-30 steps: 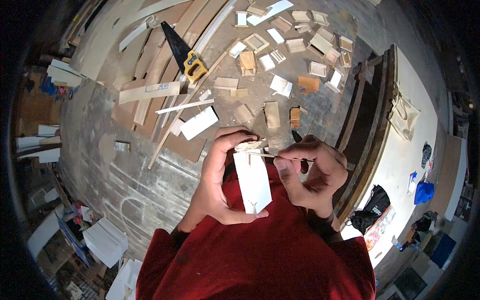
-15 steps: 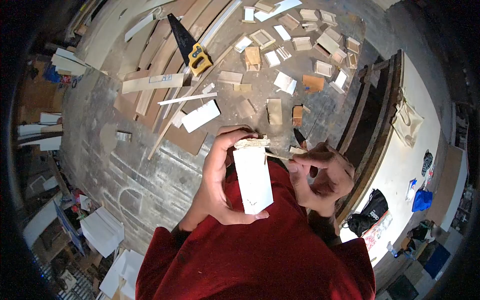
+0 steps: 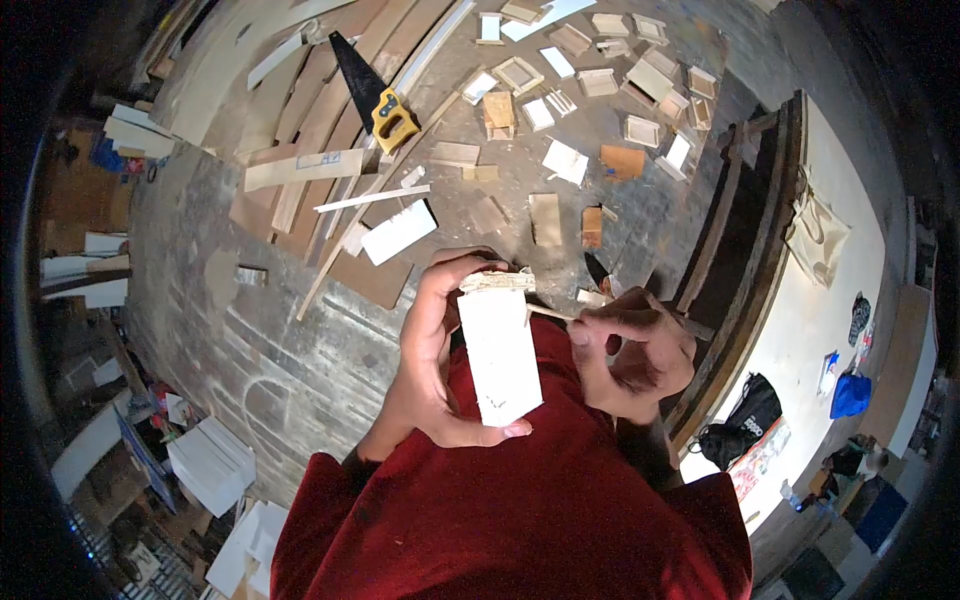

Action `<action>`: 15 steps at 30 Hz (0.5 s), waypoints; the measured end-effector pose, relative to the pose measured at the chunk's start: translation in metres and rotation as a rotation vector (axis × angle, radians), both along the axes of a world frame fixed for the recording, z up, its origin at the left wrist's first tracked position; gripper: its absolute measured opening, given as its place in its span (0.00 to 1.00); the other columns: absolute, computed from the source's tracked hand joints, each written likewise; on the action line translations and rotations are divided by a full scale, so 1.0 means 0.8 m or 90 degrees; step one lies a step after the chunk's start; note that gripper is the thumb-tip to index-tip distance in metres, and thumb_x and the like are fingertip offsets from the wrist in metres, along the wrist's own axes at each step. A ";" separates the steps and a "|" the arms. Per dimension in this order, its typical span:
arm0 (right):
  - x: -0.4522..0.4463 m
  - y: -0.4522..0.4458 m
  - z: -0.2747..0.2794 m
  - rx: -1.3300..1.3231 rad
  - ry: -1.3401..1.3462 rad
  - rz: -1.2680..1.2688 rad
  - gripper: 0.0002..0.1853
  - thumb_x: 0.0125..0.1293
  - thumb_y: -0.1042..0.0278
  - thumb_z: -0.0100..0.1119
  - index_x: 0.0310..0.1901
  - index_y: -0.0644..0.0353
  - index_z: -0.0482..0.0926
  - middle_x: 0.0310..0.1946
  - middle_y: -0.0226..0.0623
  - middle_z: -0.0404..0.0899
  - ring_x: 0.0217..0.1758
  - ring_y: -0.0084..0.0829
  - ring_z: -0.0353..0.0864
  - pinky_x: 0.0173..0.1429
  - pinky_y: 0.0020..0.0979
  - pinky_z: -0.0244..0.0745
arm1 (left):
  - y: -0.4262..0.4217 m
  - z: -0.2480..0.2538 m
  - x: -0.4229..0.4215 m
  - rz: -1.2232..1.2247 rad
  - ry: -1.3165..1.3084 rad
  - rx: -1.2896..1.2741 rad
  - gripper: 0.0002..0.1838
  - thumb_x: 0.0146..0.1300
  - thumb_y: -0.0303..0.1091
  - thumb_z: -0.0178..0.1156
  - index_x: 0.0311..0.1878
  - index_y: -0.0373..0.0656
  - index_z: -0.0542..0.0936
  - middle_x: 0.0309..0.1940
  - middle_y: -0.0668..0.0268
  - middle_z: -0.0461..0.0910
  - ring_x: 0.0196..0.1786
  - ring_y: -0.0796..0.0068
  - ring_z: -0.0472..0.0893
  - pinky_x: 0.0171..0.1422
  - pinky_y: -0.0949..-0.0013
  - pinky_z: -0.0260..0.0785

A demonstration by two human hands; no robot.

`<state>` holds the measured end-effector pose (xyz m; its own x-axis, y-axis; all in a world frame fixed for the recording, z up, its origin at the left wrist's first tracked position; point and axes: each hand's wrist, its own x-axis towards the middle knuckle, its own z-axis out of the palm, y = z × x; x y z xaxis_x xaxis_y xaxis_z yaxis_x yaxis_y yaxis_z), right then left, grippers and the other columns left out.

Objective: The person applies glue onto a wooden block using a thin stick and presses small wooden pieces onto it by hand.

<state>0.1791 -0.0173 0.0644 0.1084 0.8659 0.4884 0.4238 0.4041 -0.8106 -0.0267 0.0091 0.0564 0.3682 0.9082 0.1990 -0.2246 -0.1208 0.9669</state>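
My left hand (image 3: 437, 350) is wrapped around a small white-faced wooden block (image 3: 503, 355), its thumb at the lower edge and its fingers at the top. The block's upper end shows a rough, bare wood edge. At the right, my right hand (image 3: 637, 355) pinches a thin wooden stick (image 3: 551, 312) between thumb and forefinger. The stick's far end reaches the block's upper right side; whether it touches or enters the block I cannot tell. Both hands are held in front of the red shirt (image 3: 520, 500).
A yellow-handled handsaw (image 3: 392, 122) lies on long planks at the upper left. Several small wooden frames and offcuts (image 3: 598, 82) are scattered over the floor (image 3: 300, 370). A white-topped table (image 3: 770, 330) stands at the right, bearing a black bag (image 3: 745, 425) and a blue item (image 3: 850, 396).
Both hands, with the block and stick, have shifted slightly left in view. Their grips look the same.
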 end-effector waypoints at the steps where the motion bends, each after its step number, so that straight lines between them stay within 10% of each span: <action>1: -0.003 -0.001 0.002 -0.005 0.009 0.009 0.11 0.51 0.77 0.74 0.38 0.62 0.88 0.27 0.36 0.84 0.27 0.28 0.84 0.34 0.27 0.77 | 0.002 0.001 0.001 -0.005 0.000 -0.001 0.59 0.30 0.44 0.82 0.67 0.34 0.62 0.60 0.56 0.65 0.64 0.64 0.69 0.68 0.63 0.61; 15: -0.016 -0.001 -0.016 0.042 0.057 -0.017 0.09 0.51 0.78 0.74 0.36 0.63 0.87 0.24 0.34 0.83 0.26 0.26 0.82 0.34 0.25 0.75 | -0.002 0.009 0.001 -0.034 0.010 -0.038 0.57 0.34 0.43 0.82 0.68 0.34 0.62 0.60 0.56 0.66 0.63 0.63 0.70 0.70 0.62 0.61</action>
<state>0.1660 -0.0179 0.0514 0.1768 0.8286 0.5312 0.3614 0.4474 -0.8181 -0.0262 0.0073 0.0639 0.4189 0.8973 0.1389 -0.2143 -0.0510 0.9754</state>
